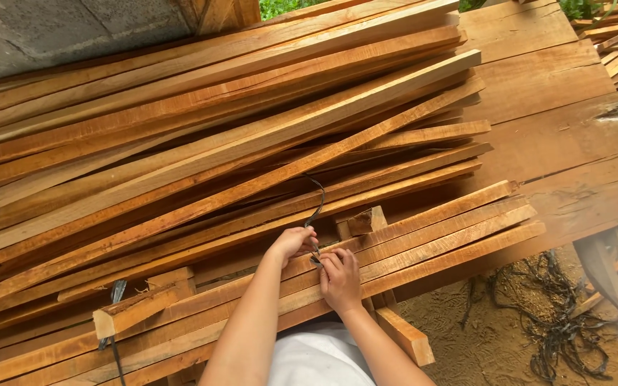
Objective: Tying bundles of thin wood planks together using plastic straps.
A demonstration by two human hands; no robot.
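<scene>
Both hands meet on a dark strap (315, 207) at the near edge of a bundle of wooden slats (423, 232). The right hand (340, 280) pinches the strap's lower end against the slats, fingers curled tight on it. Just beside it, the left hand (291, 241) grasps the strap a little higher, and from there the strap curves up and away over the wood. Beyond the grip lies a big pile of long planks (216, 107). Right of the grip, past the slat ends, wide boards (538, 78) lie flat, with loose dark straps (559, 329) on the sandy ground below.
</scene>
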